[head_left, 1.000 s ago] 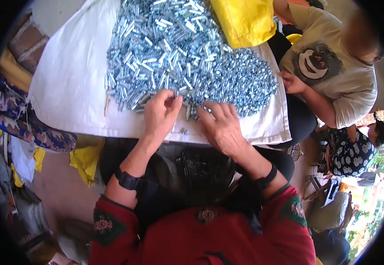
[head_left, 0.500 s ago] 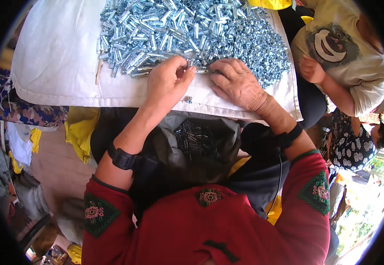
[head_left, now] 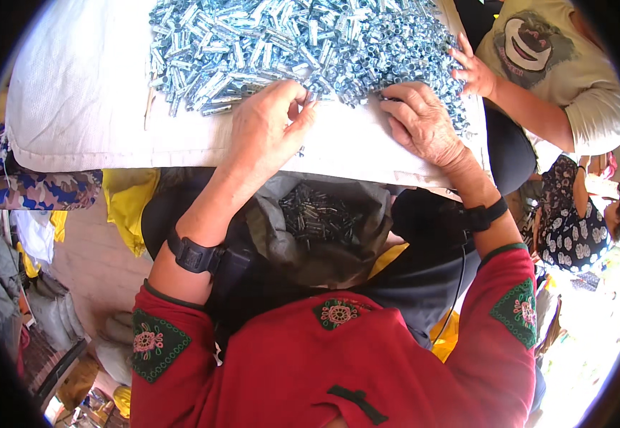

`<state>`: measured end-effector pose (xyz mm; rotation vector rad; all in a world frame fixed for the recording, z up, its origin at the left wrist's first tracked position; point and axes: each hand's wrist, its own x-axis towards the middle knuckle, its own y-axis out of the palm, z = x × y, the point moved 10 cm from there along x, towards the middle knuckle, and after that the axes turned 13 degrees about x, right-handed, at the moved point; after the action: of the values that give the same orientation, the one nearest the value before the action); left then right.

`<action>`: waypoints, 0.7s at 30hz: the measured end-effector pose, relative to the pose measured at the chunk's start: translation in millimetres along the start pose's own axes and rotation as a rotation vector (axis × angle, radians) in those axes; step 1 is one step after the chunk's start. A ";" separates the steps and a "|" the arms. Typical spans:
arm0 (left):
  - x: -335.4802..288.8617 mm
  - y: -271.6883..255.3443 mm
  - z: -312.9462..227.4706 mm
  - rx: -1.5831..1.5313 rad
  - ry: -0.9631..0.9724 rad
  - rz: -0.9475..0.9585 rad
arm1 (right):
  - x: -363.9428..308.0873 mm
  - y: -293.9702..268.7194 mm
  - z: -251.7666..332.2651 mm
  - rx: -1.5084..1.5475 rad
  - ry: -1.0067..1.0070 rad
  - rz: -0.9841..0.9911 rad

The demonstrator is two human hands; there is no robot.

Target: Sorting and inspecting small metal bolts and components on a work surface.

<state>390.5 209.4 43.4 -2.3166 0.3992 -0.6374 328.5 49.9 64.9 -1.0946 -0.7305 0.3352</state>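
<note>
My left hand (head_left: pixel 270 121) is at the front edge of a heap of shiny slotted metal sleeves (head_left: pixel 253 53). Thumb and forefinger pinch a small metal piece, mostly hidden by the fingertips. To the right, my right hand (head_left: pixel 420 121) has its fingers curled down at the front of a heap of short metal rings (head_left: pixel 402 53). Whatever lies under those fingertips I cannot make out. Both heaps run into each other on a white woven cloth (head_left: pixel 89 93). One tiny metal piece (head_left: pixel 300 151) lies near the cloth's front edge.
Below the table edge, an open grey-green sack (head_left: pixel 263 232) between my legs holds many dark, slender metal pieces (head_left: pixel 313 214). At the right, a co-worker's hand (head_left: pixel 475 71) reaches to the rings. Another person in a patterned top (head_left: pixel 574 228) is farther right. Yellow cloth (head_left: pixel 123 203) hangs at the left.
My right hand has moved right, away from my left hand, to the rings. My left hand stays pinched. The co-worker's hand has come up to the heap's right edge.
</note>
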 end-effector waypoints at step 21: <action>2.0 -19.7 35.0 -0.566 -0.218 -0.270 | 57.9 34.0 102.6 0.101 -0.105 0.007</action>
<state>413.3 241.5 35.3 -2.9810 0.1759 -0.4226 303.7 168.7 82.6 -0.9899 -0.7943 0.4333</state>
